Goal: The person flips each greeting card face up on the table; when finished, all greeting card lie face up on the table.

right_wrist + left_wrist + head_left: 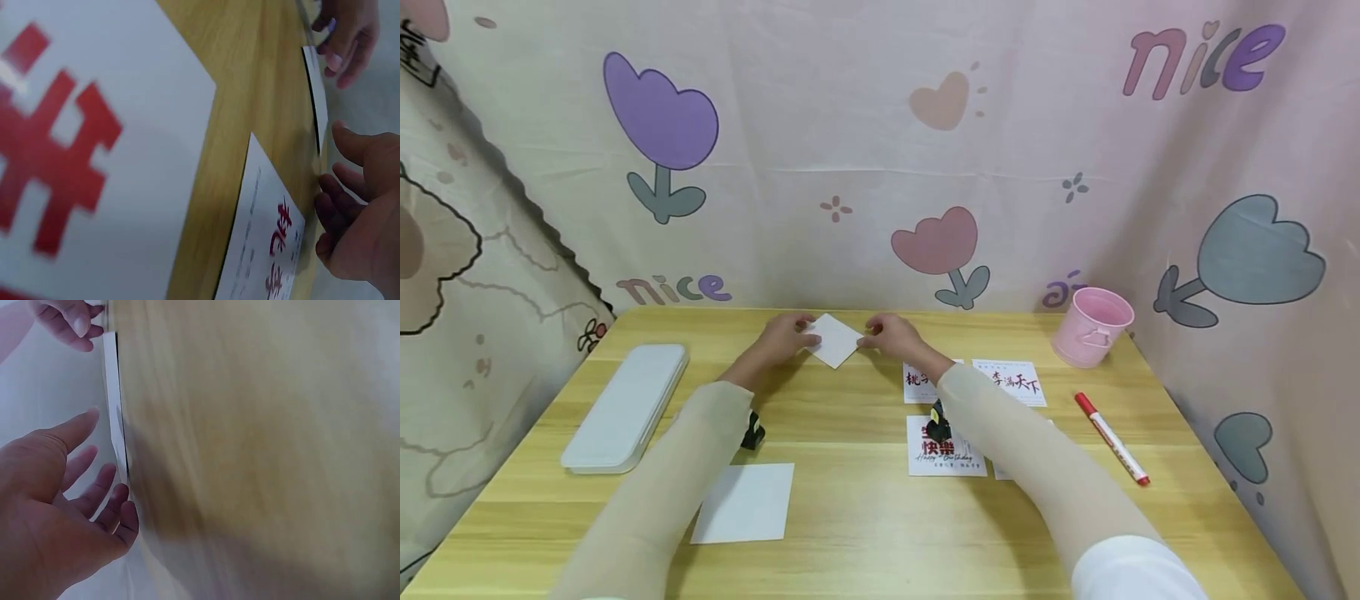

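A white square card (pixel 835 342) lies turned like a diamond near the table's back edge. My left hand (pixel 785 337) is at its left corner, and my right hand (pixel 892 336) is at the right corner. In the left wrist view, the left thumb stands apart from the loosely bent fingers, whose tips are beside the end of the card (pixel 114 400). The right wrist view has the right hand (pixel 365 206) with its thumb raised off the fingers, close to the card's near end. Whether the fingertips touch the card is hard to tell.
Printed cards (pixel 1009 382) lie under the right forearm, partly hidden. A blank white card (pixel 745 504) is at front left, a white case (pixel 625 408) at left. On the right are a red-capped marker (pixel 1112 439) and a pink bucket (pixel 1092 329). A patterned curtain (pixel 805 125) hangs behind.
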Demonstrator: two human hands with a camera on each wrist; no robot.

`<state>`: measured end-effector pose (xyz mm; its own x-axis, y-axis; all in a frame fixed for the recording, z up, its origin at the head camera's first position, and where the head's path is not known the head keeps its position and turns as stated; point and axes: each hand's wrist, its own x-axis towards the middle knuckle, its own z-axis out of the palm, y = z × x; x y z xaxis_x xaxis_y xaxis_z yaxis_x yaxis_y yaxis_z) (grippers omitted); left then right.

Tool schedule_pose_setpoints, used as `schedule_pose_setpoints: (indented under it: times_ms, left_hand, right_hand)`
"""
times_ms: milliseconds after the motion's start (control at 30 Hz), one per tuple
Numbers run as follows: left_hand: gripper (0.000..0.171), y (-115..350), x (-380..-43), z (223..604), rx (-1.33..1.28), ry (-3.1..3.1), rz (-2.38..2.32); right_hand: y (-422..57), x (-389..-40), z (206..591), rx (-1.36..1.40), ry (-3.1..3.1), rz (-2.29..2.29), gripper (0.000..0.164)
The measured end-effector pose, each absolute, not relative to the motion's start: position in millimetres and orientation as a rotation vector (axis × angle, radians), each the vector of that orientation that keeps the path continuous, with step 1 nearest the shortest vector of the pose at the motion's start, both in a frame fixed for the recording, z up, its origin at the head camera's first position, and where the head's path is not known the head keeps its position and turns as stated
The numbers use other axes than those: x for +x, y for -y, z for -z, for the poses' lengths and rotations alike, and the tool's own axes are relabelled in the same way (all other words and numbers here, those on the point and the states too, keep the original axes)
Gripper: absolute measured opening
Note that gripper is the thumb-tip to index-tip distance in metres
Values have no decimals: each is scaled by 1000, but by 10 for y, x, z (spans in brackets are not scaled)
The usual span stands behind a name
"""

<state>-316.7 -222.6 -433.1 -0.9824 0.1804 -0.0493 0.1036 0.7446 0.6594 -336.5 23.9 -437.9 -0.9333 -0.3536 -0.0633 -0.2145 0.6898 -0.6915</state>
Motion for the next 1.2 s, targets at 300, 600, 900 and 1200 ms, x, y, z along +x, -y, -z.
schedule_pose_setpoints:
  times_ms: [300,600,900,1200]
  left_hand:
    - [48,2296,-3277,4342,164,-2759,-1156]
    - [45,2322,-3338,4360,150,-2690,-1253]
    - [49,2344,-3341,4314,90,-2520,-1482]
    - [50,2307,-3253,4223,120,-2207,-1780]
  right_hand:
    - [-72,-3289,4390,-505,-2889,899,41]
    - [-55,-3308,4429,-425,-2880,948,42]
    - [-54,-3296,4382,-361,-2832,1007,39]
    - [-140,-3231,4288,-300,-2488,1391,33]
